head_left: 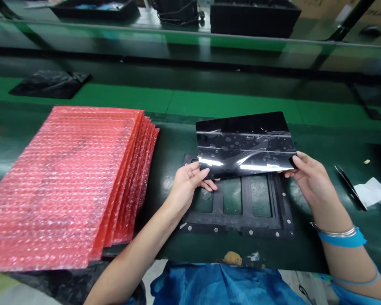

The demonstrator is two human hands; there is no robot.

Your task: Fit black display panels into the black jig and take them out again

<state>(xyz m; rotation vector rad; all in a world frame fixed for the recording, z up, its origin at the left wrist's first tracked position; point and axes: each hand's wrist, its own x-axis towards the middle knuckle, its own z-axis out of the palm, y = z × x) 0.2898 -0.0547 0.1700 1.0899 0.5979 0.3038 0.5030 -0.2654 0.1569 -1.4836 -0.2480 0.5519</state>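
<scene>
A glossy black panel (244,146) with wrinkled clear film on its face is held up between my two hands, its far edge raised. My left hand (190,182) grips the lower left corner, thumb on top and the other fingers underneath. At the lower right corner, my right hand (309,173) pinches the edge with the thumb on the front. Beneath the panel lies a black frame-like fixture (233,222) with rectangular openings and small round metal spots along its border. The panel hides the fixture's far part.
Red bubble-wrap bags (66,182) are stacked at the left. Tweezers (350,186) and a white tissue (373,191) lie at the right. Beyond the green strip, a black sheet (49,84) lies far left. Black bins (254,19) stand on the raised shelf behind.
</scene>
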